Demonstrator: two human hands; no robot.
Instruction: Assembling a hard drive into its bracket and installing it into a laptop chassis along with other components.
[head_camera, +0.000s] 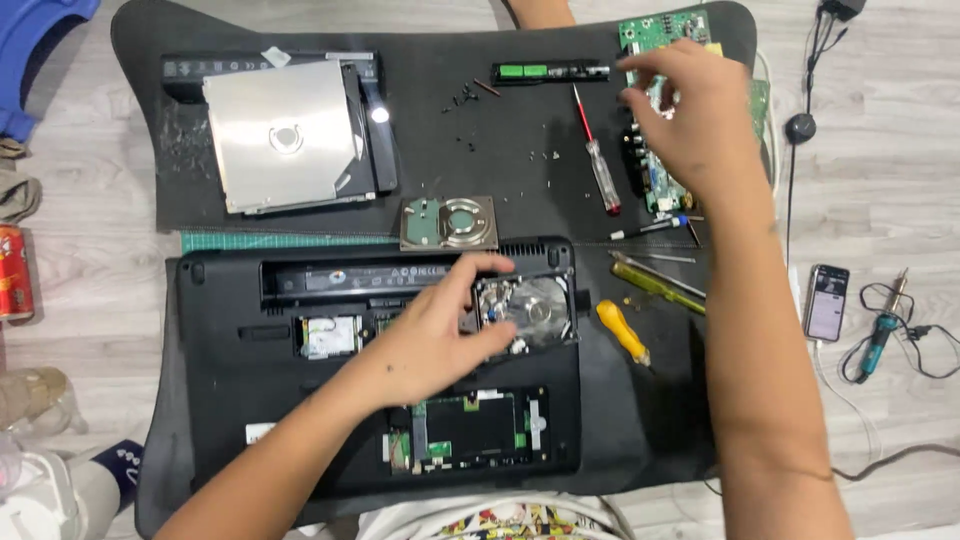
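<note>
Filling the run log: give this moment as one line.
left hand: grips bare silver hard drive in open black laptop | right hand: over green circuit board | red-handled screwdriver: untouched

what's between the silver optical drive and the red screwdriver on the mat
Head view: between optical drive and red screwdriver, loose dark screws lie scattered on the black mat.
</note>
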